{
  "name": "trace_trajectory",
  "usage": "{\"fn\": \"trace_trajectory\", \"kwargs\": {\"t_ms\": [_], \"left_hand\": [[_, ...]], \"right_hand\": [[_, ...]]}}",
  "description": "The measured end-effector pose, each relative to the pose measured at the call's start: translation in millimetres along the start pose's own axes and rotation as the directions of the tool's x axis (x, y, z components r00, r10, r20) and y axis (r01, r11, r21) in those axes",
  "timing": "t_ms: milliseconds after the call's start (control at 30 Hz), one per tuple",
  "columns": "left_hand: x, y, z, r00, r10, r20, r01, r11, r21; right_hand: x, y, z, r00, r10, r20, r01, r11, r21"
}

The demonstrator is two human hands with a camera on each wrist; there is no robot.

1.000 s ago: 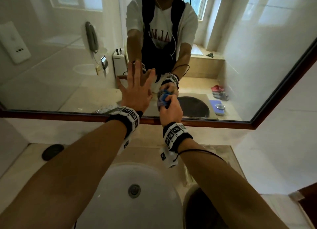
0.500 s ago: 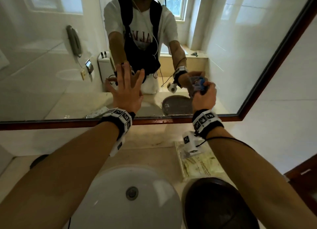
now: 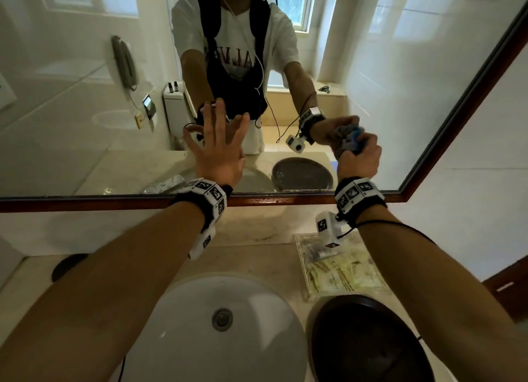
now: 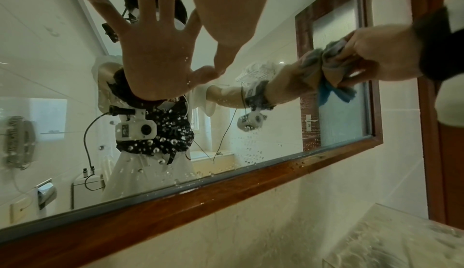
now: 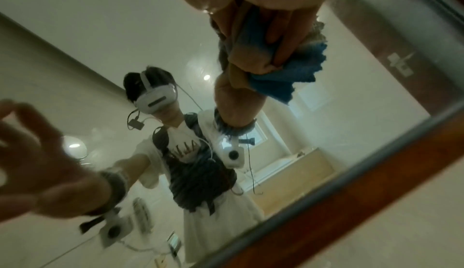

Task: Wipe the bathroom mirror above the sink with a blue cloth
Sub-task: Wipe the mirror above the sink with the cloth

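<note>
Left hand (image 3: 218, 150) spread flat, fingers straight, against wood-framed bathroom mirror glass (image 3: 85, 118); right hand (image 3: 358, 160) clenched round bunched blue cloth (image 3: 350, 141), pressed on glass low right. Cloth looks soft, light, limp: best gripped as a wad. Glass wet, likely slippery.

Your head camera: high, faces forward and down over both forearms, takes in mirror (image 3: 85, 110) and sink (image 3: 200, 310) below. Your left wrist camera: low, near glass, looks up along palm at mirror frame (image 4: 226, 189). Your right wrist camera: close to glass, tilted, blurred. All three share mirror's lower right part; your reflection shows in each
</note>
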State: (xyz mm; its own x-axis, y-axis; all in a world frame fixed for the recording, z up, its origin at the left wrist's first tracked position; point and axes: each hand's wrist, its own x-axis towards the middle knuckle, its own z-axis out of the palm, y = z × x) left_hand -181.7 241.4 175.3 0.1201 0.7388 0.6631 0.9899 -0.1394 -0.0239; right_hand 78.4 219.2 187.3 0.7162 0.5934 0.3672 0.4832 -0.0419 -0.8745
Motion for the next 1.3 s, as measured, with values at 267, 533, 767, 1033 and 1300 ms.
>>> {"fn": "trace_trajectory", "kwargs": {"t_ms": [267, 533, 767, 1033, 1300], "left_hand": [[-2.6, -9.4, -9.3, 0.996, 0.067, 0.05, -0.068, 0.998, 0.018], [-3.1, -9.4, -7.1, 0.998, 0.055, 0.044, -0.057, 0.997, 0.052], [-2.4, -10.1, -8.2, 0.992, 0.066, 0.108, -0.072, 0.996, 0.052], [-3.1, -5.6, -9.6, 0.996, 0.029, 0.084, -0.035, 0.997, 0.066], [-5.2, -18.7, -10.2, 0.994, 0.099, 0.035, -0.101, 0.994, 0.049]], "right_hand": [[-88.0, 8.8, 64.2, 0.96, 0.043, 0.277, -0.019, 0.996, -0.091], [-146.0, -7.4, 103.3, 0.873, -0.1, 0.477, 0.124, 0.992, -0.02], [-86.9, 33.2, 59.0, 0.951, 0.069, 0.303, -0.075, 0.997, 0.009], [-44.4, 63.3, 35.4, 0.958, 0.257, 0.128, -0.255, 0.966, -0.036], [-82.2, 46.0, 63.7, 0.954, 0.181, 0.237, -0.143, 0.975, -0.17]]}}
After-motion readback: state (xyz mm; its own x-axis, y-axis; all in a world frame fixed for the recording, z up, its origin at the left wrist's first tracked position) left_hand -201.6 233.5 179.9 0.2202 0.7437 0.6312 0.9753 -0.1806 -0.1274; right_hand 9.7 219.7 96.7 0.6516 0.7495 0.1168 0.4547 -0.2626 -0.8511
